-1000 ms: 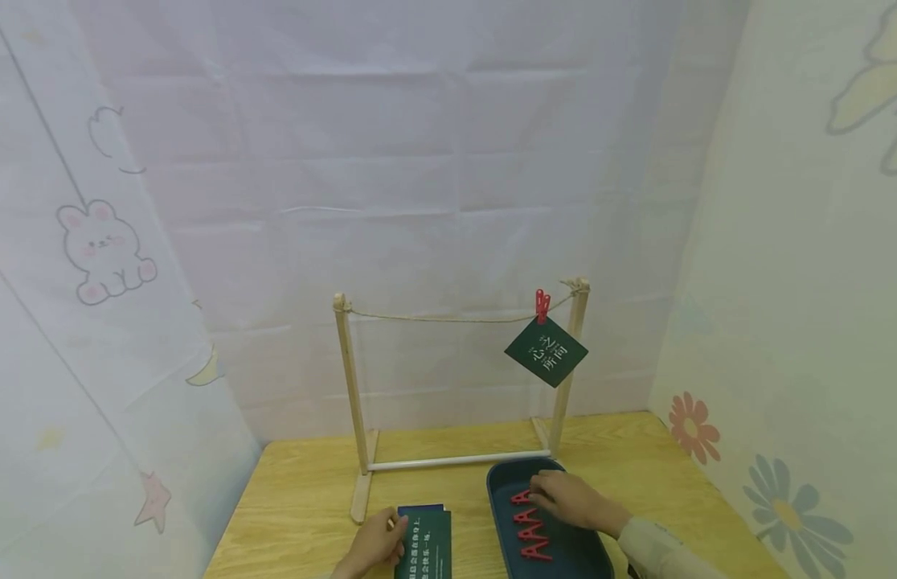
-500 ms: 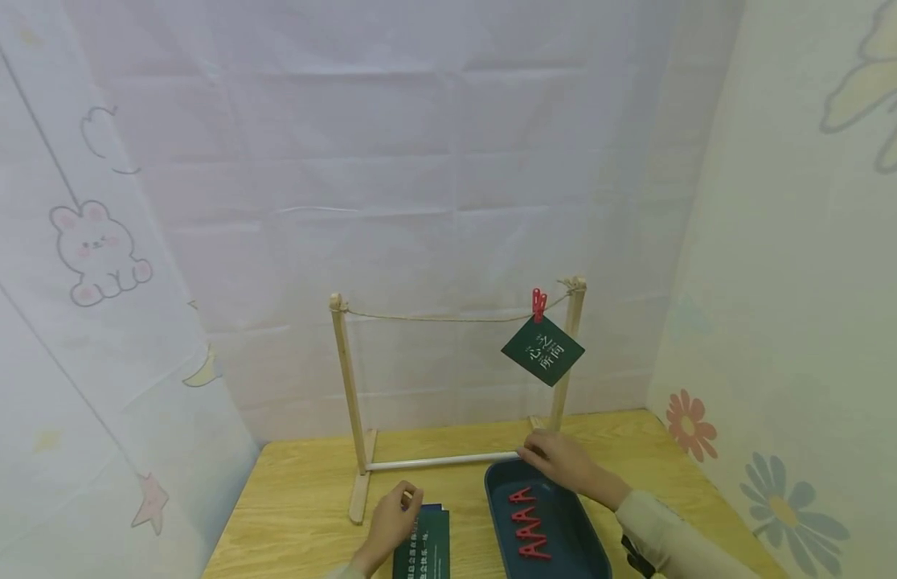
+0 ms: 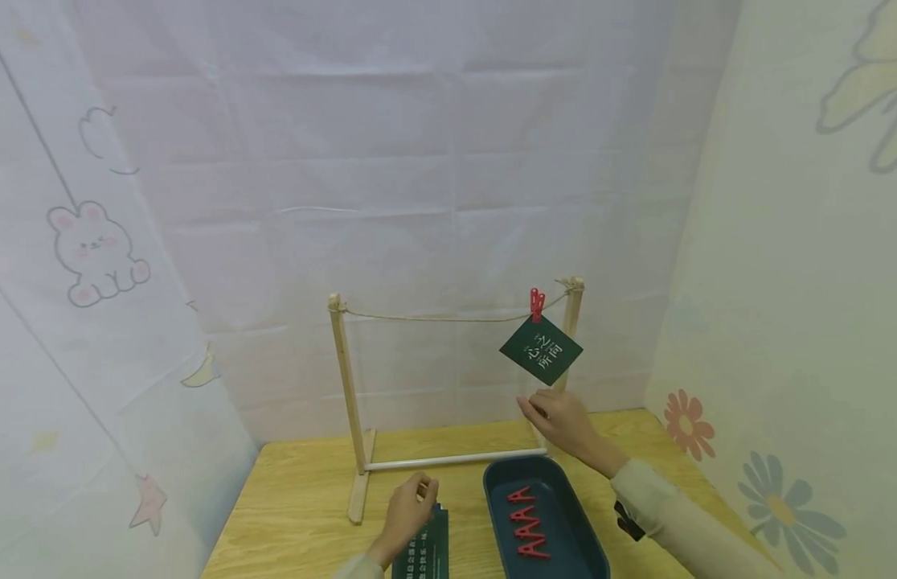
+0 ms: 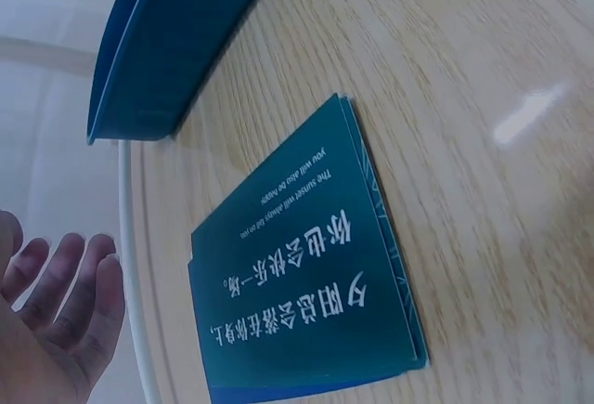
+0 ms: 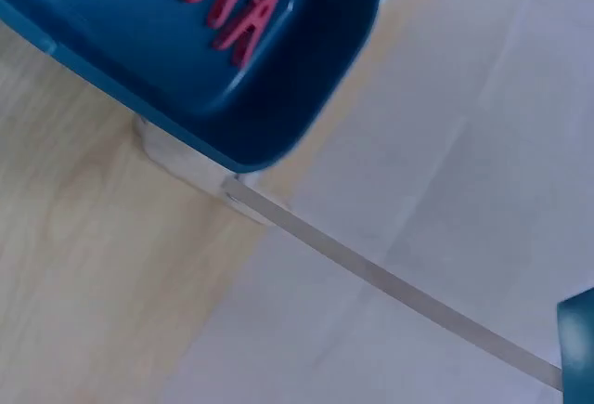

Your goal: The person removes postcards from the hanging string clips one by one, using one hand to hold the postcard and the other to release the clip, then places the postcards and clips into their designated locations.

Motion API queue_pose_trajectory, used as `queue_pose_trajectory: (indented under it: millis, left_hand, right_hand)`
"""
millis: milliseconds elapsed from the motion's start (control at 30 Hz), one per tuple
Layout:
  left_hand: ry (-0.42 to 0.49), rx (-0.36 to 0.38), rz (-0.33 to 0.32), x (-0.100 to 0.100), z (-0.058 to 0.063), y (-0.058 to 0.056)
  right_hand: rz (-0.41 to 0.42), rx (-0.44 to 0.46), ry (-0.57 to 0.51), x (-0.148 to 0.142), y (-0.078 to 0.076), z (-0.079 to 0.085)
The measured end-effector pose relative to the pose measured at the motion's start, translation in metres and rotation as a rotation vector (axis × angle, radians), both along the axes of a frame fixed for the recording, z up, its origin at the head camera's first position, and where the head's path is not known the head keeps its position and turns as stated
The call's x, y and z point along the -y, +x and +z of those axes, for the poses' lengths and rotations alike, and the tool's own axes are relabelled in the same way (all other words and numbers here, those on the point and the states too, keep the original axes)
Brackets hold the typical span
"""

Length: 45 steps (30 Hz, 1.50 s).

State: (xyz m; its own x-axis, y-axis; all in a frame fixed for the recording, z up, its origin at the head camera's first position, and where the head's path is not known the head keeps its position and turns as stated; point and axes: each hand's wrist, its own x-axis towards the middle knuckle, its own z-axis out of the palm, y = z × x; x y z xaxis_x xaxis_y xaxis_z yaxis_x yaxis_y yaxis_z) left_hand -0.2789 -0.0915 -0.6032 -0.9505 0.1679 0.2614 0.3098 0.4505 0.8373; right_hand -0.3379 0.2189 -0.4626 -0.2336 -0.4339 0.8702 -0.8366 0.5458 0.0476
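Observation:
My left hand (image 3: 411, 508) is raised just over a stack of dark green printed cards (image 3: 428, 547) on the table. In the left wrist view its fingers (image 4: 72, 302) are loosely bent, with nothing between them, beside the cards. My right hand (image 3: 567, 425) hovers in front of the wooden rack, just below a green card (image 3: 541, 351) that hangs by one corner. A red clothespin (image 3: 537, 305) fixes that card to the string (image 3: 434, 319). Nothing shows in the right hand's loosely bent fingers. Several red clothespins (image 3: 527, 523) lie in a row in the dark blue tray (image 3: 494, 492).
The rack's left post (image 3: 349, 386) and white bottom bar (image 3: 456, 460) stand behind the cards and tray. The wooden table (image 3: 296, 490) ends at a pale cloth backdrop (image 3: 419, 241), with patterned cloth walls on both sides.
The right hand has risen from the tray up to beneath the hanging card. The left hand has lifted off the card stack and shifted slightly right. The clothespins in the tray stay put.

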Motion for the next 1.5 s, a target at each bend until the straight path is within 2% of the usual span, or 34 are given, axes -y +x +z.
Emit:
queue_pose_trajectory:
  millis: [200, 333, 500, 600, 700, 833, 933, 1167, 1333, 1500]
  left_hand:
    - [0.020, -0.008, 0.011, -0.011, 0.008, -0.004]
    - [0.040, -0.027, -0.025, -0.021, 0.024, -0.006]
    - [0.048, -0.141, -0.047, -0.034, 0.046, -0.011]
    - [0.045, -0.174, -0.062, -0.041, 0.056, -0.015]
    - [0.050, -0.171, -0.095, -0.045, 0.060, -0.017]
    - [0.053, -0.147, -0.127, -0.049, 0.059, -0.016]
    - [0.058, -0.147, -0.132, -0.050, 0.056, -0.016]
    - [0.067, -0.158, -0.129, -0.053, 0.057, -0.017]
    - [0.086, -0.159, -0.143, -0.058, 0.057, -0.016]
    - [0.098, -0.161, -0.167, -0.062, 0.060, -0.015]
  right_hand:
    - [-0.029, -0.072, 0.021, -0.001, -0.005, 0.027]
    - [-0.070, -0.144, 0.026, -0.002, -0.008, 0.046]
    - [-0.083, -0.212, 0.036, 0.000, -0.013, 0.076]
    - [-0.084, -0.233, 0.048, 0.002, -0.016, 0.095]
    - [-0.091, -0.236, 0.054, 0.003, -0.019, 0.113]
    - [-0.098, -0.230, 0.052, 0.003, -0.023, 0.136]
    - [-0.111, -0.187, 0.038, 0.002, -0.027, 0.151]
    - [-0.173, 0.002, 0.008, -0.002, -0.039, 0.175]
    - [-0.246, 0.146, 0.042, -0.006, -0.044, 0.180]
    - [-0.293, 0.277, 0.057, -0.011, -0.046, 0.177]
